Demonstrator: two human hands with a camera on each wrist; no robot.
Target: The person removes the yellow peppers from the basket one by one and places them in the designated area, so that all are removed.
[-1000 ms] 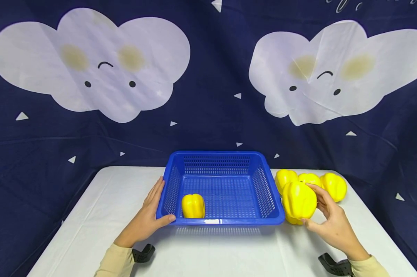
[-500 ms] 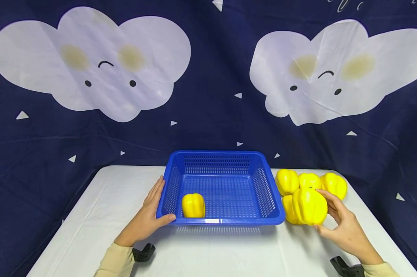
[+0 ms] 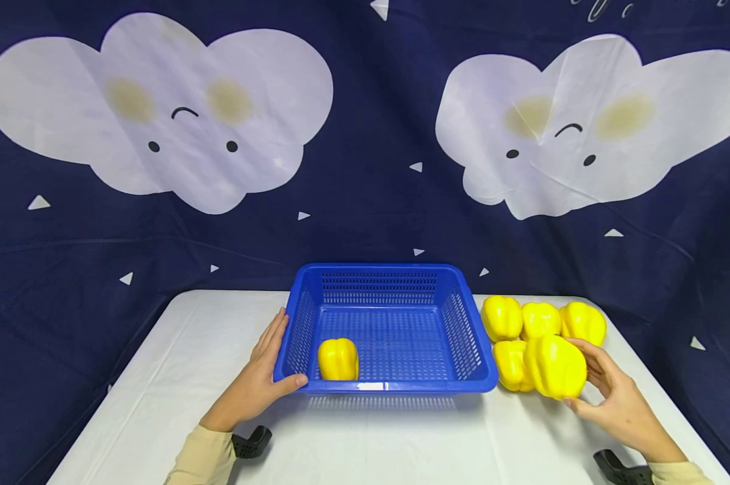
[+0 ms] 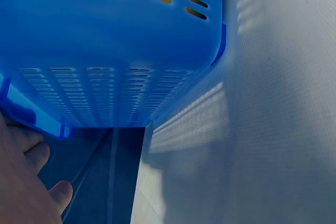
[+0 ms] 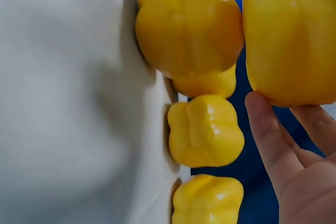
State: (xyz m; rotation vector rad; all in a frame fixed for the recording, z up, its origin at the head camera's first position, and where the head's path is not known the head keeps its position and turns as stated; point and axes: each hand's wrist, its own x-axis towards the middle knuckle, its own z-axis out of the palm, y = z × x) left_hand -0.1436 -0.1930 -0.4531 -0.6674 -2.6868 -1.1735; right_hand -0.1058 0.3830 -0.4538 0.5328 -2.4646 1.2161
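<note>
My right hand (image 3: 622, 401) holds a yellow bell pepper (image 3: 557, 367) between thumb and fingertips, at the right of the table. In the right wrist view the held pepper (image 5: 294, 40) is raised off the cloth, beside another pepper (image 5: 189, 30). Behind and left of it several more yellow bell peppers (image 3: 502, 318) sit grouped on the table. My left hand (image 3: 255, 380) rests along the left side of a blue plastic basket (image 3: 395, 386), its thumb on the front rim and its fingers nearly straight. One yellow bell pepper (image 3: 338, 360) lies inside the basket, front left.
A white cloth covers the table (image 3: 395, 444). Its back edge meets a dark blue curtain (image 3: 377, 175) printed with clouds. The basket's right wall stands close to the grouped peppers. Black wrist mounts (image 3: 252, 442) sit on both forearms.
My right hand has moved to the right and slightly toward me with the held bell pepper, uncovering the pepper to its left. The left hand and basket have stayed put.
</note>
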